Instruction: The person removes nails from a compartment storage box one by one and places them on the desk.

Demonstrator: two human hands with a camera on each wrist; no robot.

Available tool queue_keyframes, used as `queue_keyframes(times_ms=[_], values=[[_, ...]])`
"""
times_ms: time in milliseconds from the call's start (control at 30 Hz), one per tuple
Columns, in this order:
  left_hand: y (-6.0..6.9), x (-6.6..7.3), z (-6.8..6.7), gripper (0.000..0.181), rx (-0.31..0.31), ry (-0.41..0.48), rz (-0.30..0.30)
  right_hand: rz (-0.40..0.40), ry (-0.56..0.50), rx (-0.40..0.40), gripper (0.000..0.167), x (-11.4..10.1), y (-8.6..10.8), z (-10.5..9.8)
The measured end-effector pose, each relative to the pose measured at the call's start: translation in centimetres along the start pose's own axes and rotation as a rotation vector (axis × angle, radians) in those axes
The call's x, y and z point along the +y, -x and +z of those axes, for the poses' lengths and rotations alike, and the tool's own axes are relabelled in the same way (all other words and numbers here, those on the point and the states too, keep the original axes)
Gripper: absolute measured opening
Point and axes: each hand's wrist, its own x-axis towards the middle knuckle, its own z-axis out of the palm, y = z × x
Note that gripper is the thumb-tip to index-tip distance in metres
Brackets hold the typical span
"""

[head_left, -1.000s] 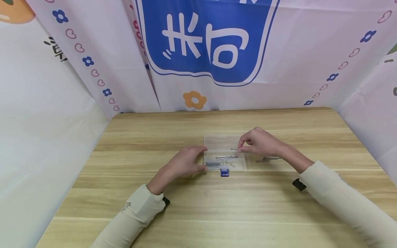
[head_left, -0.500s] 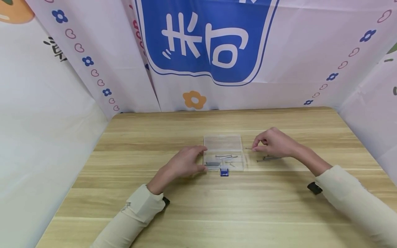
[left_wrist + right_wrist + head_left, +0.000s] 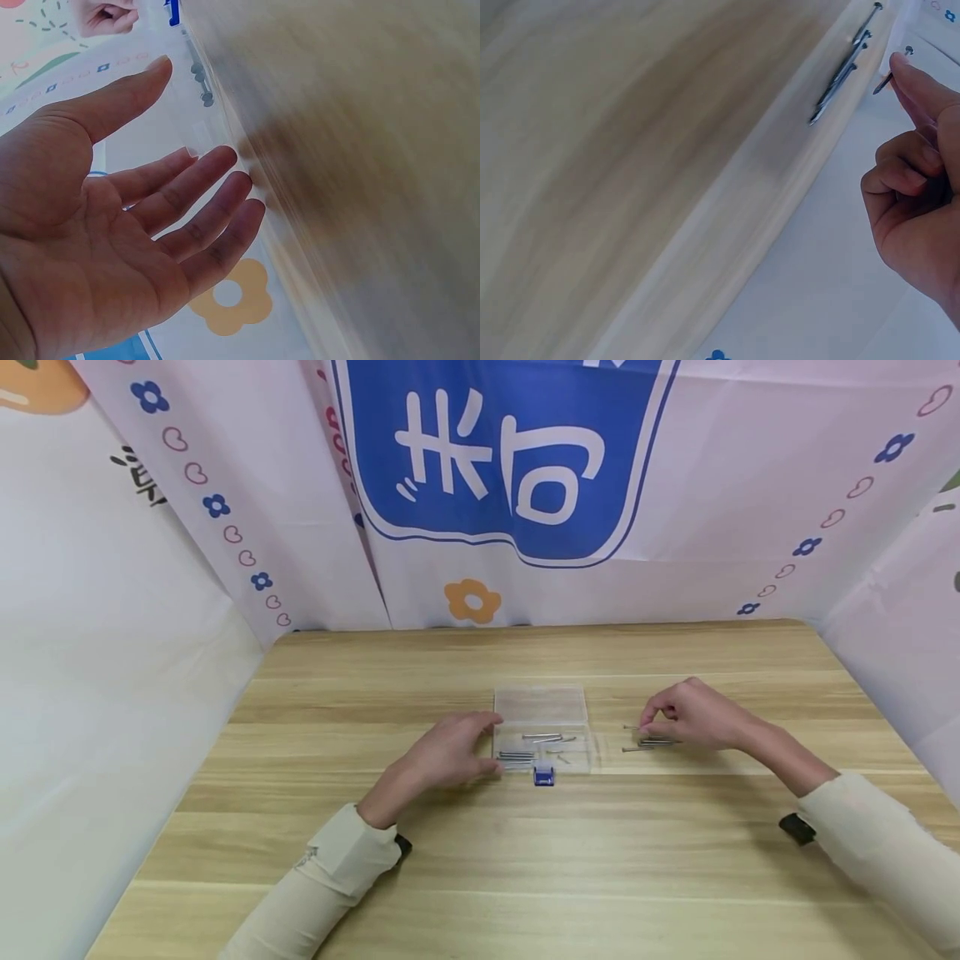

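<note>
A clear plastic box [image 3: 586,763] with a blue latch [image 3: 543,776] stands on the table with its lid [image 3: 540,703] laid back. Inside, several nails [image 3: 516,755] lie in compartments, the longer ones grouped at the left. My left hand [image 3: 450,752] is at the box's left side, thumb and fingers spread; in the left wrist view its palm shows nothing held. To the right of the box, my right hand [image 3: 697,716] pinches one nail [image 3: 883,82] between thumb and index finger, the other fingers curled in. Just below it, several loose nails [image 3: 840,75] lie on the table.
The wooden table [image 3: 480,852] ends at a printed white curtain [image 3: 675,585] behind, with white cloth on both sides. A dark wrist strap piece [image 3: 797,829] shows under the right sleeve [image 3: 877,835].
My right hand has moved right, from over the box to beside the loose nails, with the nail still pinched. The left hand has stayed at the box's left side.
</note>
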Motion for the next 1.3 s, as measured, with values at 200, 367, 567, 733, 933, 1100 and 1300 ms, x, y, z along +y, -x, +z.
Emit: queue_keyframes(times_ms=[200,367,567,733,933,1100,1300], values=[[0.0,0.0,0.0,0.071,-0.010,-0.004,-0.001,0.034,0.019,0.005,0.007,1.0,1.1,-0.1],[-0.1,-0.1,0.0,0.072,-0.010,-0.009,0.007,0.068,0.023,0.011,0.008,1.6,1.5,-0.3],[-0.2,-0.1,-0.1,0.073,-0.009,-0.004,-0.005,0.050,0.022,0.022,0.007,1.7,1.8,-0.7],[-0.1,-0.2,0.0,0.072,-0.014,-0.013,0.001,0.060,0.019,0.018,0.007,1.8,2.1,-0.7],[-0.1,0.0,0.0,0.071,-0.017,-0.003,-0.005,0.054,0.025,0.030,0.006,2.2,2.4,-0.4],[0.0,0.0,0.0,0.071,-0.017,0.003,-0.010,0.049,0.037,0.032,0.010,2.6,2.3,-0.3],[0.0,0.0,0.0,0.071,-0.017,-0.001,-0.010,0.055,0.041,0.021,0.009,2.8,2.4,-0.4]])
